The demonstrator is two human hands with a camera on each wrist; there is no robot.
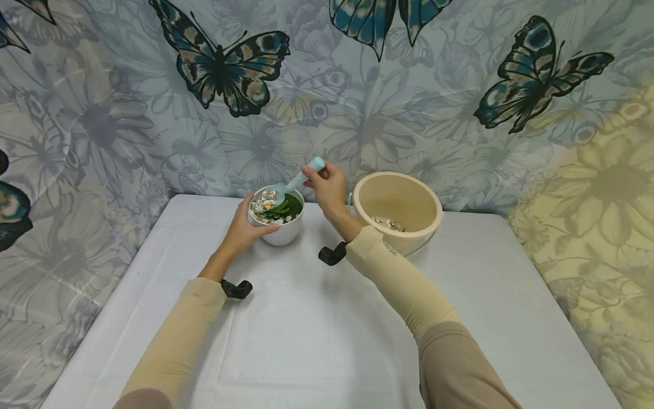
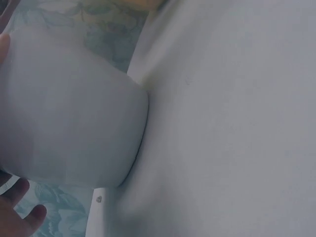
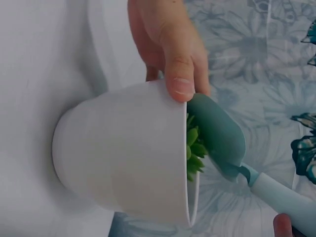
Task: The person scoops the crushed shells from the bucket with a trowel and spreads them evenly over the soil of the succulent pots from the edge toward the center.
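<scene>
A white flowerpot [image 1: 283, 234] stands on the table, holding a green succulent [image 3: 195, 148] and pale pebbles [image 1: 263, 200] heaped along its left side. My left hand [image 1: 241, 228] grips the pot from the left, thumb at the near rim, fingers around the far side. Between the fingers of my right hand [image 1: 331, 188] is the handle of a light blue-green garden trowel [image 1: 300, 180], slanting down to the left. Its blade [image 3: 222, 133] is tilted over the pot's opening, right beside the leaves. In the left wrist view, the pot's smooth wall [image 2: 74, 113] hides what is inside.
To the right of the pot stands a cream bucket [image 1: 409, 199] with some pebbles [image 1: 389, 224] at its bottom; my right forearm passes close in front of it. A white cloth covers the table [image 1: 306, 341]. Behind it hangs a butterfly-patterned fabric [image 1: 368, 119].
</scene>
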